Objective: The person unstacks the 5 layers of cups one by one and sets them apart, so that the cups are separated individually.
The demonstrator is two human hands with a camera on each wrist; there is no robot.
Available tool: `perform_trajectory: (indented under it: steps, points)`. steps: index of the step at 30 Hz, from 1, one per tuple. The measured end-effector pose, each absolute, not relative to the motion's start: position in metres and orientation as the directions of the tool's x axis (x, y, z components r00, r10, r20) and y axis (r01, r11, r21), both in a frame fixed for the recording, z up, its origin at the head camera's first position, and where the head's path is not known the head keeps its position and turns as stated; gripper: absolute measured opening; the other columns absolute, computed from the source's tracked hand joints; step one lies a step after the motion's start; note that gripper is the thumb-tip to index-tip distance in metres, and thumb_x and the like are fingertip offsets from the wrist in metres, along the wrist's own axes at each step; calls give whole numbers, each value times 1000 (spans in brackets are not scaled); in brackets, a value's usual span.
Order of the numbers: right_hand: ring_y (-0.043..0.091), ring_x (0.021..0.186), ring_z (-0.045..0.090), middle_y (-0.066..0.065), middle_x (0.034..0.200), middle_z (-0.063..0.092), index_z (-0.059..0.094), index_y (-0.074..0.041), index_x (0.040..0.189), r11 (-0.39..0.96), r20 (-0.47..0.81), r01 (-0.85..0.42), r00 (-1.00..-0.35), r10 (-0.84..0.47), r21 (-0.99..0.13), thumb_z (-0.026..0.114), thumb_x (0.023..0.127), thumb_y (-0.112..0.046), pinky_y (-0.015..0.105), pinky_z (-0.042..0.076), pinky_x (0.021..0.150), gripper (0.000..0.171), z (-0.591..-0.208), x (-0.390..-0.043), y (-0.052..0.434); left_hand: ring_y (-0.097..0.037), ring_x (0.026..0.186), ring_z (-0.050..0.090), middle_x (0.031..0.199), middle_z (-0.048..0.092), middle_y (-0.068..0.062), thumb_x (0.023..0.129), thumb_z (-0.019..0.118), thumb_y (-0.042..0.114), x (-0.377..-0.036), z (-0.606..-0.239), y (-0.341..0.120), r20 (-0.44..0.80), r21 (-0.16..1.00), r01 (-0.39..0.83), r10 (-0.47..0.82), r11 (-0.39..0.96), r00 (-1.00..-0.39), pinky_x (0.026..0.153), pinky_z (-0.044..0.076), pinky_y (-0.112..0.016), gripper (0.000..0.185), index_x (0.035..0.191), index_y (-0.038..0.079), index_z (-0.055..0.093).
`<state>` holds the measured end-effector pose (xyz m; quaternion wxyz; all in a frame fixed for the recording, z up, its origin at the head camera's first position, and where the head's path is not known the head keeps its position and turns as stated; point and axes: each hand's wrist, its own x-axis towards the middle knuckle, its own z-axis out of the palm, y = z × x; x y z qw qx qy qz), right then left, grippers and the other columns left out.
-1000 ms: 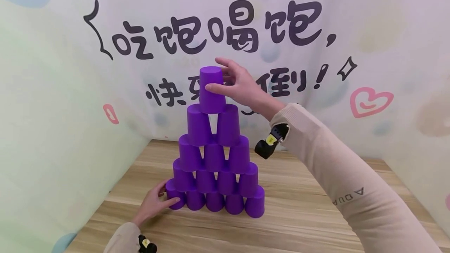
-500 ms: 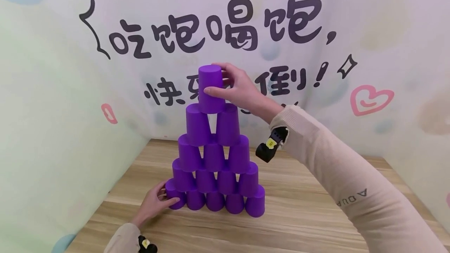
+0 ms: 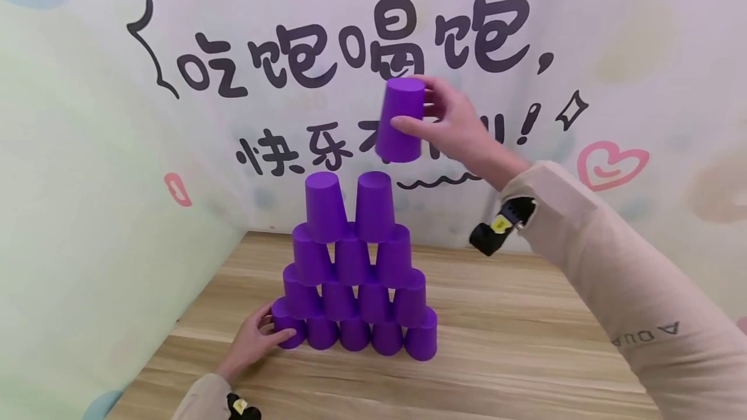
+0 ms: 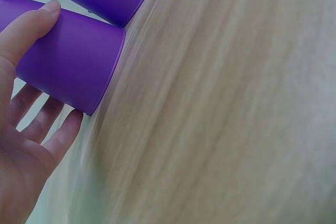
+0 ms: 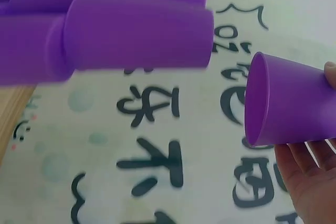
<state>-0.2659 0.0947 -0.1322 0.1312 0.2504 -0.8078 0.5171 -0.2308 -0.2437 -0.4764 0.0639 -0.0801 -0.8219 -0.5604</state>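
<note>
The right hand (image 3: 461, 128) holds one purple cup (image 3: 399, 120) up in the air, mouth down, with the thumb in front and the fingers curled round the back; the cup is above the stack and a bit to its right, and it touches no other cup. In the right wrist view the same cup (image 5: 286, 106) shows its open mouth, with the fingers (image 5: 310, 174) under it.

The cup tower (image 3: 353, 274) stands on the wooden table (image 3: 513, 342); it has five cups at the bottom, then four, then three, then two on top, all mouth down. The two top cups (image 3: 349, 205) stand side by side with a small gap between them.

The left hand (image 3: 253, 342) is low at the left end of the tower; its thumb and fingers wrap round the bottom-left cup (image 3: 288, 329). The left wrist view shows the thumb on one side of that cup (image 4: 71, 59) and the fingers (image 4: 44, 127) on the other side.

Behind the tower is a wall (image 3: 613, 50) with big dark letters and a pink heart (image 3: 609, 164).
</note>
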Motion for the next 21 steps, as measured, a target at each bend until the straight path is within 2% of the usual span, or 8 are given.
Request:
perform_trajectory:
  steps: [4,9,14,21]
  points:
    - [20,102,50,9,118,50,39,-15,130,364,465,-516,-857,-223,-776,69,77,-22,35,45,85,62,-141,-270,124,-30,97,54,108,56,-19,68,76,7,-230,-477,-247,202,897,206,53,391,-978,77,49,-27,59,120,-3,49]
    - [23,103,48,13,119,49,38,-11,130,413,446,-468,-881,-156,-781,68,78,-24,39,41,89,61,-171,-279,163,-31,98,53,110,56,-19,68,76,10,-230,-477,-248,194,891,197,50,408,-980,79,48,-28,60,121,-2,49]
    - [30,109,45,19,123,47,34,-6,133,474,386,-382,-918,-92,-794,68,79,-26,45,36,94,67,-221,-292,200,-32,98,52,111,54,-21,69,75,7,-231,-477,-248,197,901,203,54,383,-979,77,50,-26,61,122,-4,47]
    - [40,110,42,28,122,42,29,4,132,513,326,-294,-945,-28,-807,66,80,-24,52,35,94,69,-302,-302,236,-30,98,52,111,55,-20,69,75,5,-230,-478,-245,198,908,203,52,366,-979,76,50,-25,60,121,-4,48]
